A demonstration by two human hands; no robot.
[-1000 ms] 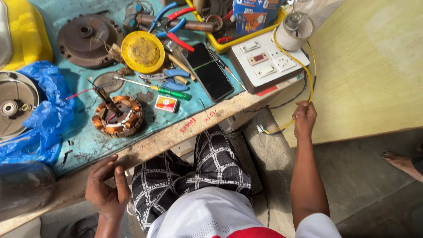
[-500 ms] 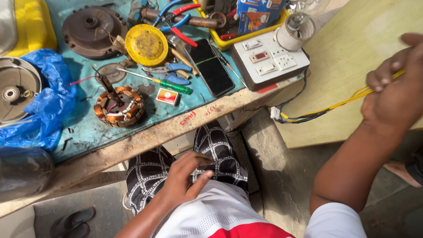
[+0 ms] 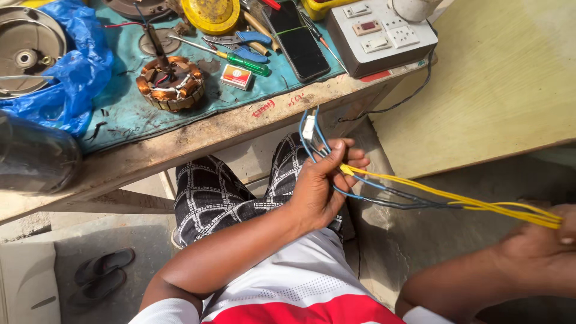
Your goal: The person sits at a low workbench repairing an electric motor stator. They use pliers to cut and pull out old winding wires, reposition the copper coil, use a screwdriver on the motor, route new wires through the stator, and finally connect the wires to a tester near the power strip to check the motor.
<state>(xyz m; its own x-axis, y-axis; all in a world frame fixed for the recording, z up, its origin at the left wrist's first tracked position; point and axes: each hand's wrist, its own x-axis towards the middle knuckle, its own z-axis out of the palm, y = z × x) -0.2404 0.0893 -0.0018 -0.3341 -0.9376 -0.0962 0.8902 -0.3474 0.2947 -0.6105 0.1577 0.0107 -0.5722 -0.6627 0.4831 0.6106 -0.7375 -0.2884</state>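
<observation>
My left hand [image 3: 324, 183] hovers over my lap and pinches a bundle of thin wires [image 3: 420, 195], yellow, blue and black, near a small white connector [image 3: 309, 127]. The yellow strands run to the right into my right hand [image 3: 540, 255], which grips their far end at the frame's right edge. On the worn teal bench top [image 3: 126, 123] above sit a copper-wound motor stator [image 3: 170, 82] and a green-handled screwdriver [image 3: 240, 61].
A white switch-and-socket board [image 3: 384, 36], a black phone [image 3: 299, 42], a small matchbox [image 3: 237, 76], a blue plastic bag [image 3: 72, 72], a metal motor cover [image 3: 27, 51] and a yellow disc [image 3: 210, 13] lie on the bench. A yellow board [image 3: 498, 78] leans at right. Sandals [image 3: 99, 273] rest on the floor.
My left hand rose from my lap and took hold of the wire bundle. My right hand dropped lower right, pulling the yellow wires taut across my knees.
</observation>
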